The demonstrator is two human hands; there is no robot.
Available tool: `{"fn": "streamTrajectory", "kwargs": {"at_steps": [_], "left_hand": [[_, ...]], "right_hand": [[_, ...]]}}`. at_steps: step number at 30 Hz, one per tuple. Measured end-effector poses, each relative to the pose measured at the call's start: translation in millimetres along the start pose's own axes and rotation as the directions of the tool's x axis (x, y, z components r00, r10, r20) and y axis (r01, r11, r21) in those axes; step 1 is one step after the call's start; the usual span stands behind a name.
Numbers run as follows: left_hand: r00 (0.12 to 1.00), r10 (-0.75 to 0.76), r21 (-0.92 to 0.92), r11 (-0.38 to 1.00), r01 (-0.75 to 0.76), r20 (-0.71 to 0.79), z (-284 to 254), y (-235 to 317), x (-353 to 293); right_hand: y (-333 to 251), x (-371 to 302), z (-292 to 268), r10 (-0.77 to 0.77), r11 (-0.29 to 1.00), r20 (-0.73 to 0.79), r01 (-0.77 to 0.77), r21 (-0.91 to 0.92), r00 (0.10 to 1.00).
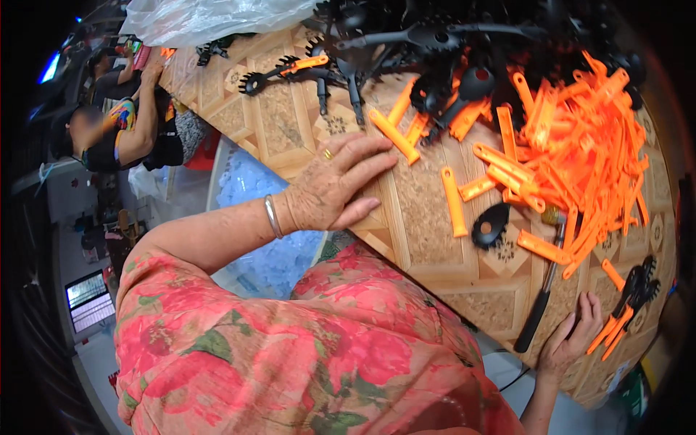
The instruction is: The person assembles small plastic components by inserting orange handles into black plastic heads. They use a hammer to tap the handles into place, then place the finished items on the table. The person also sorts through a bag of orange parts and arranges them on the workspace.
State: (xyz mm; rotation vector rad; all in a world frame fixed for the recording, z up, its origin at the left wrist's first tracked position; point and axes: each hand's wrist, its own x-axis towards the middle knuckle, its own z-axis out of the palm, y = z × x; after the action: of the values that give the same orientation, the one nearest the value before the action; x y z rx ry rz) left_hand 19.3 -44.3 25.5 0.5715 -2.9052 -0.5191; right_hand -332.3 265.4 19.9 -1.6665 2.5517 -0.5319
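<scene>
Just beside the fingertips of the relaxed, empty left hand (333, 181), upper centre: orange plastic handle (394, 137), slanting lengthwise down-right; farther off, lower right, empty right hand (569, 342).

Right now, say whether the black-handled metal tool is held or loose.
Loose: the tool lies on the brown patterned table, left hand and right hand off it.

A crumpled clear plastic sheet (210, 18) lies at the far left of the wood-patterned table (424, 235). Beside the table's near left edge stands a pale tub (218, 168) of translucent bluish pieces (250, 181). A co-worker (134, 138) is beyond the table's left edge; a bright window-like panel (88, 297) shows well apart from the table.
</scene>
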Motion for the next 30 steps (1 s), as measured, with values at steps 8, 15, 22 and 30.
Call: {"fn": "streamTrajectory", "kwargs": {"at_steps": [8, 15, 22, 30], "left_hand": [[0.991, 0.074, 0.022, 0.997, -0.072, -0.114, 7.2, 5.3, -4.6], [0.978, 0.126, 0.066, 0.991, -0.116, -0.168, 11.8, 1.1, -7.2], [0.967, 0.153, 0.093, 0.986, -0.136, -0.202, 14.6, -0.1, -14.0], [0.920, 0.200, 0.090, 0.979, -0.180, -0.337, 24.6, -7.5, -15.5]], "right_hand": [[0.1, -4.7, 3.5, -0.056, 0.998, -0.097, 0.055, -0.012, 0.994], [-0.9, -3.0, 5.1, -0.092, 0.992, -0.155, 0.103, 0.065, 0.984], [2.8, -7.3, 8.9, -0.110, 0.993, -0.186, 0.116, 0.024, 0.976], [-1.8, -6.4, 9.9, -0.145, 0.989, -0.204, 0.139, -0.042, 0.968]]}}
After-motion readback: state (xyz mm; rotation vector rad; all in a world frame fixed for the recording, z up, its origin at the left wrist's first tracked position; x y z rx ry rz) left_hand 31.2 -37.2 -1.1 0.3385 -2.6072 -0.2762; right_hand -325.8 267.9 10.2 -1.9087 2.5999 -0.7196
